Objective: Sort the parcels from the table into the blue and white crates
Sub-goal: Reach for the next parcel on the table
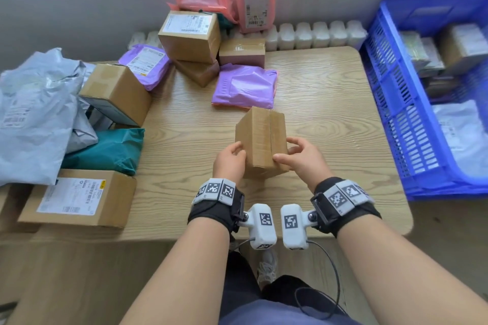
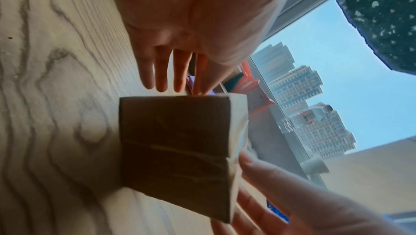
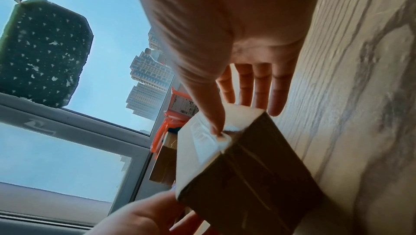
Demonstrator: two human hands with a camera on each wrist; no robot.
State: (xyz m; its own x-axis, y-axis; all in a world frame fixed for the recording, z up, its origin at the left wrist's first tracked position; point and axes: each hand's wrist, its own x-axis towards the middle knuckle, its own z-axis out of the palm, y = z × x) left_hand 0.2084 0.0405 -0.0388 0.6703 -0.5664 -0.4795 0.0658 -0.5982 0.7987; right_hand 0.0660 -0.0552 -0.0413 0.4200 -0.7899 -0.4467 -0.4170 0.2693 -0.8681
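A small brown cardboard box stands tilted on the wooden table, near its front middle. My left hand grips its left side, thumb on the upper face. Opposite it, my right hand grips the right side, thumb pressed near the front corner. From the left wrist, the box shows its dark taped end below the left hand's fingers. The right wrist view has the box under the right hand's fingers, with a white label on one face. The blue crate stands at the table's right edge. No white crate is in view.
Several parcels lie in the blue crate. A purple mailer lies just behind the held box. Stacked cardboard boxes and pink mailers fill the back. Grey bags, a teal bag and a labelled box crowd the left.
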